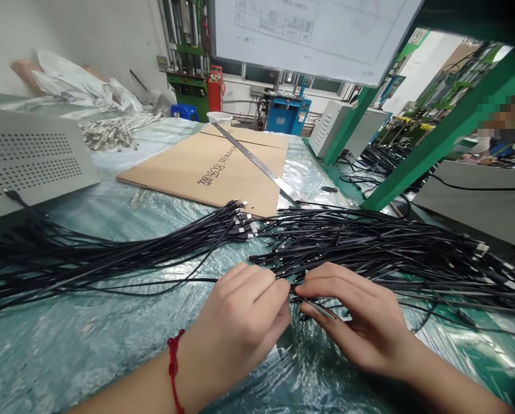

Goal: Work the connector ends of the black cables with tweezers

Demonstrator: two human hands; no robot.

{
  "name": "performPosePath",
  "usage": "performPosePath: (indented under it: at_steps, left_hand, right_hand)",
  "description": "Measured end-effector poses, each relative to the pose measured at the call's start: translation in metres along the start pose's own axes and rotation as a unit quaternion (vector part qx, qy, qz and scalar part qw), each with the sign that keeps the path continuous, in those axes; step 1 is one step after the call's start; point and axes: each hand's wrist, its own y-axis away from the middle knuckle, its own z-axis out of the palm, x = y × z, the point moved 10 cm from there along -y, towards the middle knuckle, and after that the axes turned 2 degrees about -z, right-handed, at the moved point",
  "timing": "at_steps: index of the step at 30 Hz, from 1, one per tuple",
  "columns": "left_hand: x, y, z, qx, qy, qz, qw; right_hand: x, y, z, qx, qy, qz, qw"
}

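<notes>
Our left hand (244, 313) and right hand (352, 322) meet fingertip to fingertip, pinched on black cables (369, 253) from the right-hand bundle (red string on the left wrist); beyond lie a second bundle (111, 253), cardboard (210, 167), steel ruler (257, 164).

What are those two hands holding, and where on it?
Both the left hand and right hand pinch black cables near their plug ends, at the right-hand bundle's near edge.

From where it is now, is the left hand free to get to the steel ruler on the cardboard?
Probably yes: the left hand only pinches cables, and just the flat cable bundle lies before the ruler, though it's a long stretch.
</notes>
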Motion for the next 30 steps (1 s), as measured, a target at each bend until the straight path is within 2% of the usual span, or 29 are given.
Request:
performPosePath:
  at_steps: [5, 10, 12, 14, 16, 19, 22, 25, 30]
  left_hand:
    - [-0.001, -0.002, -0.010, 0.037, 0.039, -0.011, 0.999]
    - [-0.001, -0.003, -0.011, 0.029, 0.053, 0.014, 0.998]
    - [0.002, -0.002, -0.010, 0.019, 0.044, 0.036, 0.998]
    - [0.004, -0.002, -0.013, 0.021, 0.032, 0.048, 0.998]
    - [0.006, -0.003, -0.016, 0.027, 0.022, 0.053, 0.998]
    - [0.010, -0.004, -0.019, 0.031, 0.014, 0.060, 0.998]
    - [0.011, -0.004, -0.018, 0.030, 0.012, 0.061, 0.998]
    - [0.011, -0.002, -0.018, 0.037, 0.006, 0.067, 0.997]
    - [0.011, 0.001, -0.018, 0.051, -0.003, 0.079, 0.996]
  right_hand:
    - [0.025, 0.008, -0.014, 0.098, -0.021, 0.078, 0.992]
    - [0.052, 0.009, 0.003, 0.083, -0.163, 0.210, 0.961]
    - [0.057, 0.008, 0.011, 0.074, -0.226, 0.240, 0.941]
    - [0.057, 0.007, 0.013, 0.067, -0.223, 0.245, 0.941]
    - [0.050, 0.005, 0.002, 0.087, -0.137, 0.203, 0.966]
    - [0.016, 0.004, -0.016, 0.125, -0.003, 0.052, 0.991]
    - [-0.011, 0.008, -0.014, 0.091, 0.028, -0.047, 0.994]
    - [-0.019, 0.010, -0.010, 0.056, 0.044, -0.059, 0.996]
    - [-0.015, 0.008, -0.010, 0.058, 0.050, -0.044, 0.996]
